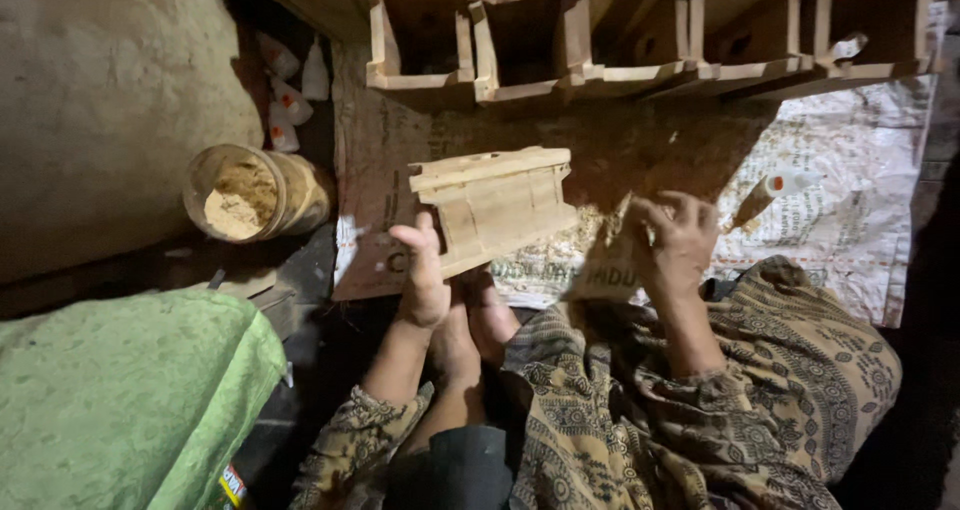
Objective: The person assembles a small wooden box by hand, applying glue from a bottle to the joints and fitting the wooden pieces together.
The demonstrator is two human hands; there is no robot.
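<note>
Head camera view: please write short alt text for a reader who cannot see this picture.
A seated person's left hand steadies a small slatted wooden frame, while the right hand holds a small glue bottle over a printed woven sack. A row of similar wooden frames stands behind, and a jar of sawdust sits at left.

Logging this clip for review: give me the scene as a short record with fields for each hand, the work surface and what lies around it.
Left hand: holds a pale wooden box piece by its near end, thumb up.
Right hand: fingers curled over the printed sack sheet, beside a small orange-tipped bottle; grip unclear.
Behind: a row of similar wooden boxes.
Left side: open jar of tan powder, small white bottles, green cloth.
</note>
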